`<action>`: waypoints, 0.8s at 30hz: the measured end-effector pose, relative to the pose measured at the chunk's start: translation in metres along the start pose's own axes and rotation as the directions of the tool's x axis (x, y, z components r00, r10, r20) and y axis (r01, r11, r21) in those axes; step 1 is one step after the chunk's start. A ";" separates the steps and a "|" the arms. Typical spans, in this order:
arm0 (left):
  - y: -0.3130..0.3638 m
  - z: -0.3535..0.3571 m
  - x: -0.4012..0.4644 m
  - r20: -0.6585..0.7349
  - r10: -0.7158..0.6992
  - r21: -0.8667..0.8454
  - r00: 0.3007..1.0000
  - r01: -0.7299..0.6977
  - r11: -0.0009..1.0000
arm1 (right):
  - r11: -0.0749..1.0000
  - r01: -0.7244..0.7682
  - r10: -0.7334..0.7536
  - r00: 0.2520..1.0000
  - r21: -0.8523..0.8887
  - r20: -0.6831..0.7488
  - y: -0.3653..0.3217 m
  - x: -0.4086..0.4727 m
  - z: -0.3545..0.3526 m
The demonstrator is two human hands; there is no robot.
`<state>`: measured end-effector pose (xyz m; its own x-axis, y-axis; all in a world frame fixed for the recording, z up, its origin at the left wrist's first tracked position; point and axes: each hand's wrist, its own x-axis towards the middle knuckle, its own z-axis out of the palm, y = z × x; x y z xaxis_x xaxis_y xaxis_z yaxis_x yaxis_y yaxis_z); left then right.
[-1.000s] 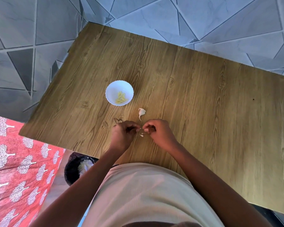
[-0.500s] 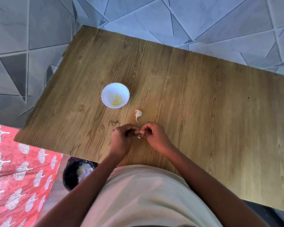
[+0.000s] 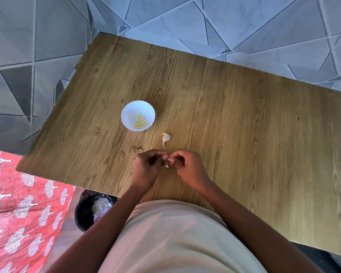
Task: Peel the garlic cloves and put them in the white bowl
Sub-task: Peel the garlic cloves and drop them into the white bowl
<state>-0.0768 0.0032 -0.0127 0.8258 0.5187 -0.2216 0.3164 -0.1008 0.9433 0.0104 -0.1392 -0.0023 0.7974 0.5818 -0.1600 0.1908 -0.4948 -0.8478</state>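
A small white bowl (image 3: 138, 111) stands on the wooden table (image 3: 244, 125), with several peeled yellowish garlic cloves (image 3: 140, 122) inside. An unpeeled garlic clove (image 3: 166, 138) lies on the table just right of and nearer than the bowl. My left hand (image 3: 147, 168) and my right hand (image 3: 187, 167) meet fingertip to fingertip near the table's front edge, pinching a small garlic clove (image 3: 165, 158) between them; the fingers mostly hide it. A white scrap of skin (image 3: 167, 166) lies just under the fingertips.
A dark bin (image 3: 91, 209) with white garlic skins in it stands on the floor under the table's front left corner. A red patterned cloth (image 3: 18, 213) covers the lower left. Grey tiled floor surrounds the table.
The hands have stayed together at the clove, with only small finger movements. The camera view has shifted slightly.
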 end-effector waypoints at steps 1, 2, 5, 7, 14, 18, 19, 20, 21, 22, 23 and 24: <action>0.000 0.000 0.000 0.009 0.003 0.037 1.000 -0.003 0.999 | 0.998 0.046 -0.046 0.999 -0.034 -0.012 -0.001 -0.001 0.000; 0.001 0.000 0.001 0.021 0.008 0.078 1.000 -0.009 0.997 | 0.994 0.089 -0.091 0.995 -0.070 -0.027 -0.002 -0.002 0.000; 0.004 0.001 -0.001 0.059 0.018 0.110 0.998 -0.024 0.994 | 0.971 0.178 -0.192 0.979 -0.157 -0.076 -0.003 0.000 -0.001; 0.004 0.001 -0.002 0.066 0.015 0.096 0.998 -0.022 0.995 | 0.956 0.208 -0.232 0.968 -0.209 -0.096 -0.002 0.002 0.000; 0.004 0.001 -0.004 0.064 0.065 0.094 0.996 -0.071 0.993 | 0.888 0.288 -0.330 0.942 -0.359 -0.061 0.003 0.003 -0.004; 0.005 0.000 -0.004 0.050 0.080 0.089 0.996 -0.084 0.993 | 0.847 0.334 -0.379 0.925 -0.414 -0.030 -0.001 0.001 -0.006; 0.005 0.000 -0.003 0.056 0.087 0.105 0.995 -0.093 0.990 | 0.844 0.339 -0.384 0.923 -0.415 -0.028 -0.001 0.000 -0.006; 0.005 -0.001 -0.002 0.064 0.090 0.124 0.994 -0.097 0.987 | 0.846 0.342 -0.387 0.921 -0.409 -0.032 -0.001 -0.001 -0.005; 0.005 -0.001 -0.001 0.071 0.084 0.138 0.994 -0.093 0.986 | 0.852 0.340 -0.386 0.922 -0.399 -0.038 -0.001 -0.002 -0.005; 0.005 0.000 -0.001 0.074 0.074 0.151 0.995 -0.085 0.985 | 0.857 0.337 -0.383 0.923 -0.391 -0.045 -0.001 -0.002 -0.005; 0.005 0.000 -0.001 0.068 0.068 0.169 0.995 -0.079 0.982 | 0.860 0.332 -0.379 0.924 -0.386 -0.049 -0.002 -0.002 -0.004; 0.006 0.001 -0.002 0.057 0.070 0.191 0.996 -0.079 0.978 | 0.863 0.328 -0.374 0.926 -0.384 -0.051 -0.002 -0.002 -0.004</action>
<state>-0.0763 0.0006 -0.0067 0.8711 0.4609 -0.1693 0.3333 -0.3019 0.8932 0.0101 -0.1418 0.0021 0.6961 0.6911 0.1944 0.6456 -0.4842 -0.5906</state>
